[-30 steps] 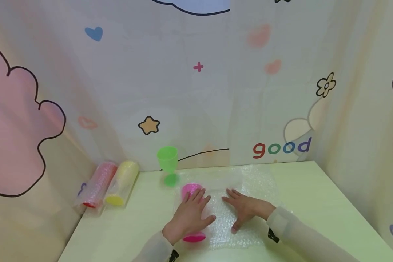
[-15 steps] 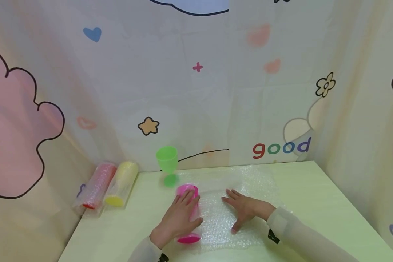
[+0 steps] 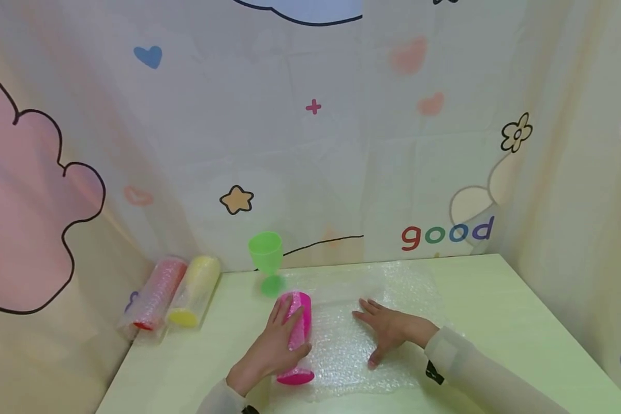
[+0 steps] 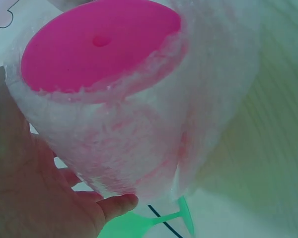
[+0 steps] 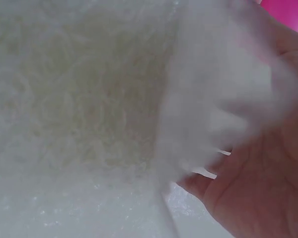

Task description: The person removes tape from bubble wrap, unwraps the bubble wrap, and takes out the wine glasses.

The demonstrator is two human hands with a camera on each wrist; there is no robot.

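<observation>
A bright pink plastic goblet lies on its side on a sheet of clear bubble wrap, its foot toward me. My left hand rests over the goblet, fingers spread along the bowl. In the left wrist view the goblet's round foot pokes out of film around the rest of it, and the left thumb and fingers lie along that film. To the right, my right hand presses on the sheet with spread fingers. A blurred fold of wrap covers part of this hand in the right wrist view.
A green goblet stands upright behind the sheet. At the back left lie a red wrapped roll and a yellow wrapped roll, side by side. A printed curtain closes off the table's back and sides.
My left hand has rolled the pink goblet a little to the left, and more of the sheet shows between the hands. My right hand has stayed in place.
</observation>
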